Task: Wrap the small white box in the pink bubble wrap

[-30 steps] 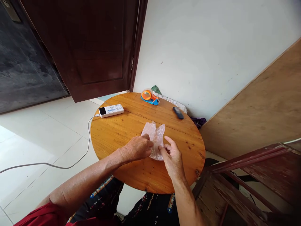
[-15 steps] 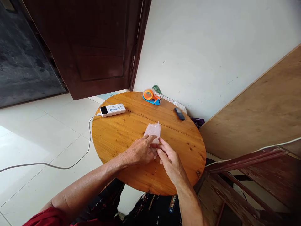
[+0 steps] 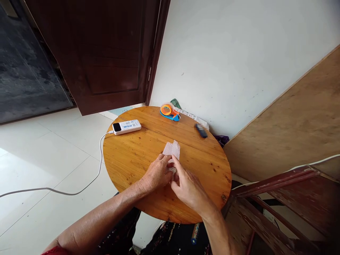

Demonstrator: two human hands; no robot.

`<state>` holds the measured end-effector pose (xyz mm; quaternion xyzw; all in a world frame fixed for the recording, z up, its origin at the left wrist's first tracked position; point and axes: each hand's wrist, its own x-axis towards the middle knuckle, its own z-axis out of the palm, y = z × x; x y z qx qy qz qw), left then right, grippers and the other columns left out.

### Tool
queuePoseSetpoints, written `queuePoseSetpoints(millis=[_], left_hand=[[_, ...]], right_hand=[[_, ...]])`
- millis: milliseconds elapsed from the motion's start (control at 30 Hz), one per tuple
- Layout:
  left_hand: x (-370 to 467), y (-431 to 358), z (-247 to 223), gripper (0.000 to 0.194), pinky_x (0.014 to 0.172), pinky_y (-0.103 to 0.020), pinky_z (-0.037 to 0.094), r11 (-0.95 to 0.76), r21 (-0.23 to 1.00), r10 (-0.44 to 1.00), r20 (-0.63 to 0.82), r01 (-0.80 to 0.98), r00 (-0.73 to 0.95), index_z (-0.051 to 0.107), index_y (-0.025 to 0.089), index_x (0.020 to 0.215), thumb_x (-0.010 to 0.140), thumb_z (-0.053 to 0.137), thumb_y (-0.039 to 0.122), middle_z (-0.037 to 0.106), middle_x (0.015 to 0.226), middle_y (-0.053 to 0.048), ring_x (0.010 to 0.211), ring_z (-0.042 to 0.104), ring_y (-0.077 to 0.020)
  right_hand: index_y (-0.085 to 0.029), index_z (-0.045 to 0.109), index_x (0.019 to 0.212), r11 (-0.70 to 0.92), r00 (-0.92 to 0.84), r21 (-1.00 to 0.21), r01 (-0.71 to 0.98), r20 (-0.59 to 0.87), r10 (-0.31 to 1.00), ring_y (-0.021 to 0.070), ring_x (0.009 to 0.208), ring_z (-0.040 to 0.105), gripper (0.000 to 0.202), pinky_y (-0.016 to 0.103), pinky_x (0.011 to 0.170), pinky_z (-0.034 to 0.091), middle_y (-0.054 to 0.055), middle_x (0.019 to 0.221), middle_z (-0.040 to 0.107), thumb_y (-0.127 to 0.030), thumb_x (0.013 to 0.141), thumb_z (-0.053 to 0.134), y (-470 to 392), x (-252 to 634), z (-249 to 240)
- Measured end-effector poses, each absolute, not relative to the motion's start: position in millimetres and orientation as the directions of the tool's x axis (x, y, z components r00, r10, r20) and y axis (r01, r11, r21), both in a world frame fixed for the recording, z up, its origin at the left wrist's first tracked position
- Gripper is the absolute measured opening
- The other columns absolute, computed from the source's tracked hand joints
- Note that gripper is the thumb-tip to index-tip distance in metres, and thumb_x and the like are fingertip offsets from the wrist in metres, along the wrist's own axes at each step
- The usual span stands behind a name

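Note:
A small piece of translucent bubble wrap (image 3: 170, 148) lies near the middle of the round wooden table, partly covered by my fingers. My left hand (image 3: 158, 171) closes on its near left side, fingers bent over the sheet. From the right, my right hand (image 3: 186, 182) grips the wrap too, its index finger pressing on top close to the left fingertips. The wrap's far end sticks out beyond both hands, with a raised fold at the right. Whether anything lies inside the wrap is hidden by my hands.
Toward the back of the table (image 3: 127, 163) stands an orange and blue tape dispenser (image 3: 170, 111). A white power bank (image 3: 126, 126) with a cable (image 3: 99, 166) lies at the left. A blurred dark object (image 3: 201, 130) rests at the right, by the wall.
My right index finger has moved forward and left onto the wrap, close to my left fingers. The wrap's right edge is now folded up more. The view has shifted slightly.

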<state>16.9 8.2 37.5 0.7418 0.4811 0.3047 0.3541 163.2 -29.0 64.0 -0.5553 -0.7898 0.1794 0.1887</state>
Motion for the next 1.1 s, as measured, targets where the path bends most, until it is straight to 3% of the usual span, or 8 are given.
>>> queuePoseSetpoints(millis=[133, 267, 467, 633, 800, 900, 1000, 1100], left_hand=[[17.2, 9.9, 33.1, 0.06, 0.091, -0.034, 0.051, -0.281, 0.798, 0.93, 0.089, 0.533, 0.356, 0.051, 0.018, 0.133, 0.073, 0.057, 0.011, 0.057, 0.12, -0.009, 0.097, 0.062, -0.0205], [17.7, 8.9, 27.7, 0.056, 0.09, -0.033, 0.053, -0.304, 0.797, 0.927, 0.122, 0.522, 0.354, 0.054, 0.018, 0.13, 0.075, 0.057, 0.012, 0.055, 0.125, -0.009, 0.089, 0.062, -0.0174], [17.3, 4.3, 23.8, 0.052, 0.087, -0.033, 0.054, -0.309, 0.79, 0.931, 0.135, 0.53, 0.34, 0.057, 0.022, 0.126, 0.075, 0.058, 0.011, 0.051, 0.131, -0.008, 0.082, 0.062, -0.0142], [16.4, 4.2, 20.9, 0.053, 0.086, -0.034, 0.055, -0.333, 0.777, 0.92, 0.144, 0.534, 0.365, 0.057, 0.022, 0.127, 0.075, 0.058, 0.012, 0.049, 0.134, -0.009, 0.081, 0.063, -0.0143], [13.9, 4.3, 23.4, 0.056, 0.086, -0.038, 0.057, -0.36, 0.763, 0.902, 0.137, 0.538, 0.409, 0.057, 0.023, 0.13, 0.075, 0.057, 0.01, 0.041, 0.147, -0.011, 0.087, 0.067, -0.0173], [11.0, 5.8, 27.8, 0.057, 0.094, -0.039, 0.055, -0.425, 0.742, 0.862, 0.157, 0.519, 0.481, 0.057, 0.025, 0.131, 0.076, 0.055, 0.009, 0.032, 0.157, -0.008, 0.102, 0.067, -0.0213], [9.4, 9.6, 29.7, 0.059, 0.105, -0.037, 0.049, -0.486, 0.736, 0.82, 0.196, 0.471, 0.538, 0.057, 0.024, 0.132, 0.076, 0.053, 0.007, 0.051, 0.146, -0.006, 0.118, 0.061, -0.0234], [10.3, 13.5, 27.2, 0.06, 0.103, -0.036, 0.051, -0.47, 0.742, 0.829, 0.183, 0.478, 0.529, 0.056, 0.021, 0.133, 0.075, 0.053, 0.009, 0.064, 0.128, -0.008, 0.116, 0.062, -0.025]], right_hand=[[-0.022, 0.041, 0.144, 0.219, -0.152, -0.787, 0.577, 0.159, 0.975, 0.0157, 0.075, 0.066, 0.062, 0.033, 0.075, 0.056, 0.01, 0.12, 0.068, -0.023, 0.083, 0.055, -25.6, 187.1, 57.7], [-0.015, 0.056, 0.128, -0.095, 0.131, -0.926, 0.366, -0.05, 0.99, 0.0173, 0.065, 0.066, 0.055, 0.029, 0.049, 0.052, 0.013, 0.105, 0.071, -0.038, 0.079, 0.064, -12.0, 208.1, 40.4], [-0.014, 0.066, 0.102, -0.26, 0.146, -0.955, 0.139, -0.24, 0.96, 0.0199, 0.063, 0.067, 0.043, 0.022, 0.034, 0.043, 0.011, 0.084, 0.072, -0.04, 0.069, 0.075, 16.9, 203.3, 31.4], [-0.015, 0.066, 0.084, -0.276, 0.065, -0.958, 0.083, -0.271, 0.96, 0.0112, 0.046, 0.051, 0.037, 0.019, 0.03, 0.031, -0.001, 0.058, 0.06, -0.041, 0.06, 0.08, 33.7, 195.2, 34.0], [-0.017, 0.06, 0.072, -0.304, 0.028, -0.947, 0.1, -0.303, 0.953, 0.0052, 0.038, 0.035, 0.036, 0.018, 0.034, 0.017, -0.006, 0.05, 0.052, -0.042, 0.056, 0.08, 47.5, 193.4, 38.4], [-0.017, 0.06, 0.075, -0.285, 0.015, -0.945, 0.162, -0.286, 0.958, 0.0059, 0.04, 0.037, 0.033, 0.019, 0.038, 0.022, -0.006, 0.053, 0.055, -0.038, 0.055, 0.079, 57.5, 190.5, 36.4], [-0.017, 0.06, 0.071, -0.197, -0.021, -0.958, 0.209, -0.206, 0.978, 0.0105, 0.051, 0.05, 0.027, 0.022, 0.048, 0.035, -0.004, 0.059, 0.061, -0.034, 0.056, 0.076, 65.8, 187.9, 30.4], [-0.015, 0.063, 0.074, -0.119, -0.03, -0.961, 0.251, -0.13, 0.991, 0.0138, 0.06, 0.055, 0.027, 0.025, 0.057, 0.041, -0.001, 0.066, 0.065, -0.035, 0.059, 0.075, 68.7, 185.9, 27.2]])
